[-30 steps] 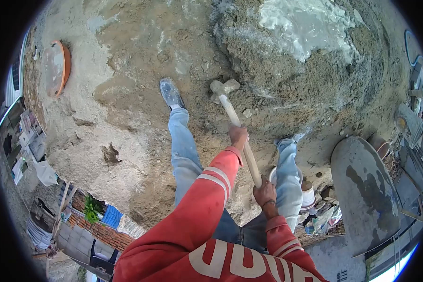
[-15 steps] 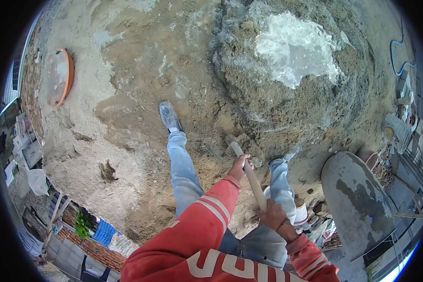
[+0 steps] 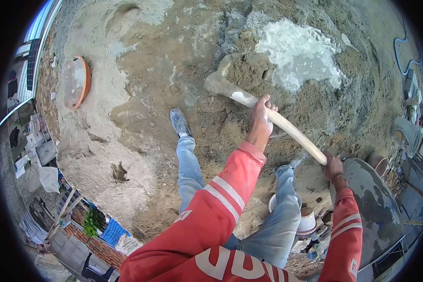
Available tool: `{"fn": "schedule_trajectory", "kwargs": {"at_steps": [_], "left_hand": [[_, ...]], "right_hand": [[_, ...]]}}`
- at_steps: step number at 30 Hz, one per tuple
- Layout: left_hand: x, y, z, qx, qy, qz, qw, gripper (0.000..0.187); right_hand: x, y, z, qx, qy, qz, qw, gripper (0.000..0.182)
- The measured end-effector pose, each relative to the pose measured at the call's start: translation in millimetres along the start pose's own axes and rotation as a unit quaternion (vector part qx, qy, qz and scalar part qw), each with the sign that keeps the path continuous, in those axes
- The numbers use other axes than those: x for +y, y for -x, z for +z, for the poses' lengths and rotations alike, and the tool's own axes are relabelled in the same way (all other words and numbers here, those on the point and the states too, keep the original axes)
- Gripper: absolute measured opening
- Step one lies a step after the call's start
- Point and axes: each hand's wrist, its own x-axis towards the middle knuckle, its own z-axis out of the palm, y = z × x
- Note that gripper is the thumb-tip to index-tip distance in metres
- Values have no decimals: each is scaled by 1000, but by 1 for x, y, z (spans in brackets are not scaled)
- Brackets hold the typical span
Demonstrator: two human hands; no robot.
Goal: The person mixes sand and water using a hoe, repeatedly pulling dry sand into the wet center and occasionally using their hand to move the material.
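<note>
A hoe with a thick pale wooden handle (image 3: 293, 131) lies slantwise before me, its mortar-caked head (image 3: 217, 83) at the upper left end. Around the middle of the handle my left hand (image 3: 262, 117) is closed. My right hand (image 3: 333, 168) grips the butt end, lower on the right. The hoe's head is at the left flank of a wide heap of sandy mix (image 3: 286, 110), with damp mix beside it; the blade's edge is partly hidden. On top of the heap is a whitish wet pool (image 3: 303, 56).
An orange-rimmed round sieve or basin (image 3: 86, 83) lies at the left. Right of my legs are a wet grey oval trough or board (image 3: 369, 207) and a white bucket (image 3: 307, 221). A blue hose (image 3: 397, 56) curls at the far right. My shoe (image 3: 179, 122) stands on rough sandy ground.
The hoe's head has risen from near my feet to the heap's left side by the pool. Both hands moved forward and right with the handle, and my right arm stretched out.
</note>
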Motion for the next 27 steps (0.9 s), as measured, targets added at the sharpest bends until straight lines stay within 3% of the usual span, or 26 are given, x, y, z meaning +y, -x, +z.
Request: {"fn": "schedule_trajectory", "kwargs": {"at_steps": [3,4,7,10,13,18,23,27], "left_hand": [[68,-2,4,-16,-49,94,994,13],[101,1,1,-35,-60,116,991,12],[199,-20,-9,-38,-143,180,972,11],[257,-58,-33,17,-261,224,939,12],[280,-87,-65,59,-350,210,911,13],[227,-125,-158,149,-468,191,850,13],[155,-133,-233,184,-499,140,835,18],[134,-128,-232,187,-528,143,816,21]], "right_hand": [[-64,-26,49,47,-72,-46,995,45],[-95,-28,61,11,-102,-64,993,50],[-219,-34,79,52,-186,-135,972,58],[-346,-48,70,39,-234,-83,968,51],[-411,-61,96,16,-291,-59,955,50],[-419,-52,119,-43,-312,9,949,47],[-373,-15,139,-121,-224,54,965,49],[-346,-7,138,-121,-216,61,967,48]]}}
